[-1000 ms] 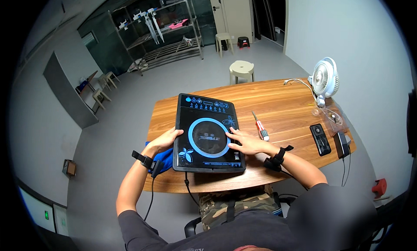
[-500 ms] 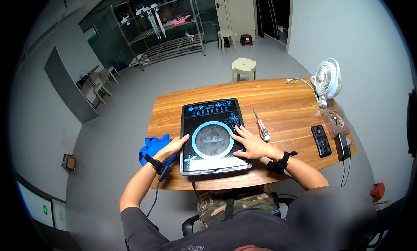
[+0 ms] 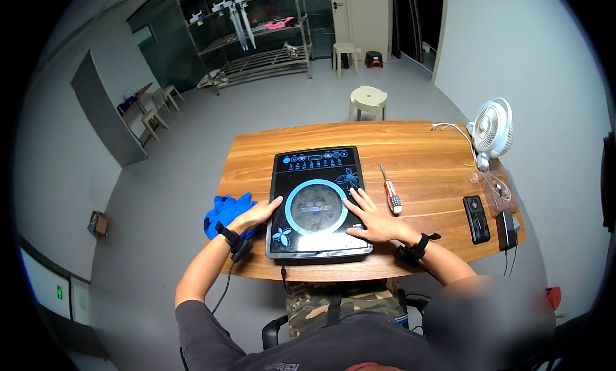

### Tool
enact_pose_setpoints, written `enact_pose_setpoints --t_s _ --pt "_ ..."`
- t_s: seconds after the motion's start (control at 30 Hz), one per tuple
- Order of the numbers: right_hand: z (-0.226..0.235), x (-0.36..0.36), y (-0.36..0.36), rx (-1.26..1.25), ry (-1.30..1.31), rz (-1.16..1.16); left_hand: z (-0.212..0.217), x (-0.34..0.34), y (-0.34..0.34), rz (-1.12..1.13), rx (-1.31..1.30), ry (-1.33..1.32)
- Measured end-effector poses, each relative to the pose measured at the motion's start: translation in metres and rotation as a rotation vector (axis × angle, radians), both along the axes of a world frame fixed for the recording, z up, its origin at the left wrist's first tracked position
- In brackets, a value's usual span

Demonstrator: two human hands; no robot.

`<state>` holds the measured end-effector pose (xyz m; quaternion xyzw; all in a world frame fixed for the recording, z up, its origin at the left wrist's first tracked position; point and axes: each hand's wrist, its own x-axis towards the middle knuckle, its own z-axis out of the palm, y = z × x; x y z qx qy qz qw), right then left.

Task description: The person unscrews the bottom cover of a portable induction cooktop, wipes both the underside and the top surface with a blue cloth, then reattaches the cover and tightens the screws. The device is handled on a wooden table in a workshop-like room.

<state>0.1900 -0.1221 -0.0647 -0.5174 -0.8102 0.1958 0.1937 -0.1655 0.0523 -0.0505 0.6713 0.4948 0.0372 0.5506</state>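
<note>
On brown wood-grain table [image 3: 423, 146], near front edge: black rectangular glass-topped induction cooker [image 3: 316, 207].
Apparently steadied from both sides: left hand [image 3: 260, 215] at rim, finger closure hidden, undeterminable; right hand [image 3: 374, 220] spread over right side, pinching nothing.

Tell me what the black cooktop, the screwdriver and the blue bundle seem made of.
Black cooktop: probably glossy glass on top; it mirrors light near the front.
Screwdriver: likely metal shaft, thin and grey; red-and-white handle, perhaps plastic.
Blue bundle: apparently matte fabric, given its soft folds.
</note>
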Motion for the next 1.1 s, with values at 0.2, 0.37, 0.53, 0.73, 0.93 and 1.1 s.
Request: enact_pose_setpoints --t_s 0.2,0.37,0.53,0.73,0.93,1.1 --pt "0.003 0.004 -0.001 -0.027 -0.013 -0.020 0.036 -0.009 0.004 -0.082 0.392 0.251" --pt "0.005 0.011 0.007 -0.064 -0.156 -0.005 0.052 -0.076 0.004 -0.099 0.793 0.550" --pt "0.031 -0.001 0.026 0.035 -0.332 -0.085 0.019 -0.123 -0.026 -0.088 0.717 0.691" --pt "0.029 0.001 0.059 -0.132 -0.386 -0.072 -0.008 -0.116 -0.022 -0.011 0.912 0.524" --pt "0.010 0.001 0.060 -0.086 -0.278 -0.035 0.028 -0.079 0.024 0.346 0.768 -0.009" --pt "0.013 0.003 0.061 -0.111 -0.295 -0.025 0.080 0.018 0.047 -0.085 0.977 0.167"
